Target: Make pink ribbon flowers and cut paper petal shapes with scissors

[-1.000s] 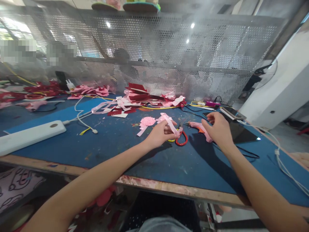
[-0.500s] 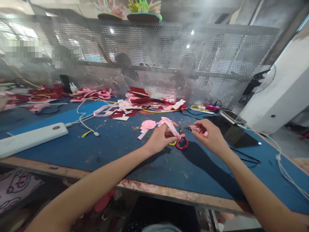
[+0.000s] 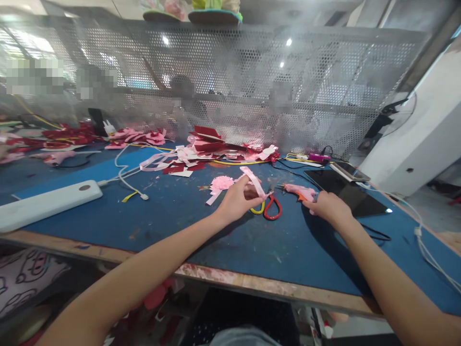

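My left hand [image 3: 235,199] is closed on a pink ribbon [image 3: 255,181], which stands up slantwise between thumb and fingers. Just past that hand, a pink ruffled rosette [image 3: 221,184] with a ribbon tail lies on the blue table [image 3: 223,245]. Scissors [image 3: 272,209] with one red and one yellow handle rest right of the left hand. My right hand [image 3: 332,209] has its fingers around the handle of a pink hot glue gun [image 3: 298,189] with an orange trigger. The gun's nozzle points left, towards the scissors' blades.
A heap of red and pink pieces [image 3: 212,149] lies before the perforated metal screen [image 3: 230,62]. To the right are a black tablet [image 3: 345,192], a phone [image 3: 349,172] and cables. A long white power bank [image 3: 50,204] lies left. People are dimly visible behind the screen.
My right hand has moved right and back along the glue gun to its handle, uncovering the gun's body. My left hand keeps the ribbon, shifted slightly left, its upper end now raised.
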A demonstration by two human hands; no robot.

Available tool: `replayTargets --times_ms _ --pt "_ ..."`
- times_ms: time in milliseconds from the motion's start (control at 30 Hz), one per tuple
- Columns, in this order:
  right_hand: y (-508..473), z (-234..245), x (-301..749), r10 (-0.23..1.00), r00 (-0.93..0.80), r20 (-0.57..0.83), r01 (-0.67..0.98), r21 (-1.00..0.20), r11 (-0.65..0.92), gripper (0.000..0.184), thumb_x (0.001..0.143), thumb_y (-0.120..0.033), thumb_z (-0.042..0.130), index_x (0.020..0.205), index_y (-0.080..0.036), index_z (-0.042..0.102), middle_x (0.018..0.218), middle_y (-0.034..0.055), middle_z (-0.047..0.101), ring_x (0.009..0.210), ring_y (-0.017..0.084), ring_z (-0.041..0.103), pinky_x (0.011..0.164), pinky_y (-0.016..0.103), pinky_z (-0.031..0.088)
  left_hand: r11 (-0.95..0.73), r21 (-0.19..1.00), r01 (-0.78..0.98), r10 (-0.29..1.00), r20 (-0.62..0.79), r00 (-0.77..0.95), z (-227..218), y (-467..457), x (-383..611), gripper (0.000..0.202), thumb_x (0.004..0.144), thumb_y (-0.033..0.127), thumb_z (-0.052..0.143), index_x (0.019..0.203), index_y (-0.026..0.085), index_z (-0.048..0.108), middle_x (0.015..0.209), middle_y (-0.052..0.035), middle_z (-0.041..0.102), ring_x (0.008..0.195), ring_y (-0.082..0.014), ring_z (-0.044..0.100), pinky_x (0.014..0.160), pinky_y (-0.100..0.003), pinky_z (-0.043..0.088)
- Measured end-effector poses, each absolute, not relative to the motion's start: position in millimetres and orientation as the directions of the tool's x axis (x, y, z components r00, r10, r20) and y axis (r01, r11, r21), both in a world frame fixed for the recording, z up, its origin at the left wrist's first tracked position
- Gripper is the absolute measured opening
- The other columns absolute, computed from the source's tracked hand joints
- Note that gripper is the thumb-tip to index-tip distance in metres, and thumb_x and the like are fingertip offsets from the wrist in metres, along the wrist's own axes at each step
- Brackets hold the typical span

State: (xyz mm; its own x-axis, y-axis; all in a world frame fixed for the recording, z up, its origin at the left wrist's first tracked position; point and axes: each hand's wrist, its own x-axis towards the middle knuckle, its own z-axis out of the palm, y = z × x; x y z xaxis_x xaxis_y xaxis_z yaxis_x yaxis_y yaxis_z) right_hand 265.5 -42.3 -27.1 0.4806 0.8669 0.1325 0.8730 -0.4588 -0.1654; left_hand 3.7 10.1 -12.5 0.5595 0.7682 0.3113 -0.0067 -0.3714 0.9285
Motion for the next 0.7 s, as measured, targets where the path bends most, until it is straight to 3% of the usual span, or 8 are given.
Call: replayTargets --times_ms 133,267,367,467,533,633,700 --pt "-30 -32 277 0.912 0.408 0.048 0.879 -0.290 -0.378 0.018 0.070 -0.033 0.059 0.060 -0.018 0.059 0.061 0.0101 0.063 0.069 0.026 0.064 0.059 0.031 0.044 -0.395 0.918 -0.001 0.753 0.325 0.572 -15 13 3 0.041 0.067 0.029 0.074 0.098 0.018 0.048 0.084 -0.0046 0.069 0.080 -0.0182 0.067 0.076 -0.031 0.052" --pt "-27 -23 281 0.907 0.417 0.051 0.832 -0.424 -0.359 0.011 0.069 -0.026 0.058 0.062 -0.018 0.058 0.053 0.0044 0.060 0.054 0.019 0.061 0.051 0.027 0.043 -0.360 0.933 -0.022 0.762 0.308 0.569 -15 16 4 0.045 0.064 0.028 0.076 0.096 0.018 0.047 0.082 -0.0040 0.070 0.079 -0.0177 0.068 0.076 -0.031 0.051" --pt "-35 -9 282 0.858 0.481 0.179 0.733 -0.619 -0.282 0.013 0.068 -0.021 0.056 0.079 -0.016 0.058 0.056 0.0011 0.060 0.045 0.014 0.055 0.044 0.024 0.041 -0.336 0.942 -0.024 0.776 0.291 0.560 -14 16 3 0.046 0.062 0.028 0.077 0.095 0.018 0.048 0.080 -0.0038 0.070 0.078 -0.0181 0.068 0.077 -0.031 0.051" --pt "-51 7 274 0.758 0.549 0.352 0.608 -0.791 -0.072 0.019 0.062 -0.018 0.058 0.080 -0.016 0.058 0.050 -0.0032 0.052 0.041 0.014 0.049 0.041 0.025 0.040 -0.340 0.940 -0.010 0.779 0.288 0.557 -14 16 3 0.046 0.062 0.027 0.077 0.096 0.018 0.048 0.079 -0.0034 0.070 0.077 -0.0184 0.069 0.075 -0.031 0.052" --pt "-61 14 263 0.751 0.497 0.435 0.622 -0.782 0.041 0.018 0.062 -0.020 0.059 0.079 -0.018 0.059 0.053 -0.0027 0.054 0.046 0.014 0.050 0.045 0.026 0.042 -0.354 0.935 0.003 0.782 0.295 0.549 -13 15 3 0.045 0.063 0.028 0.077 0.096 0.018 0.048 0.079 -0.0032 0.070 0.077 -0.0186 0.069 0.074 -0.030 0.052" --pt "-70 17 241 0.766 0.258 0.588 0.676 -0.677 0.291 0.013 0.064 -0.028 0.065 0.073 -0.021 0.057 0.062 -0.0008 0.055 0.054 0.015 0.051 0.050 0.027 0.042 -0.395 0.918 0.032 0.783 0.319 0.535 -12 12 3 0.042 0.064 0.030 0.075 0.095 0.019 0.048 0.077 -0.0022 0.070 0.076 -0.0190 0.069 0.071 -0.030 0.053" --pt "-74 16 229 0.786 0.169 0.594 0.679 -0.648 0.344 0.021 0.064 -0.033 0.070 0.070 -0.022 0.053 0.060 -0.0021 0.052 0.053 0.014 0.048 0.049 0.026 0.039 -0.419 0.907 0.051 0.782 0.332 0.528 -11 11 3 0.040 0.065 0.027 0.074 0.094 0.019 0.048 0.076 -0.0011 0.070 0.075 -0.0185 0.069 0.070 -0.029 0.053"
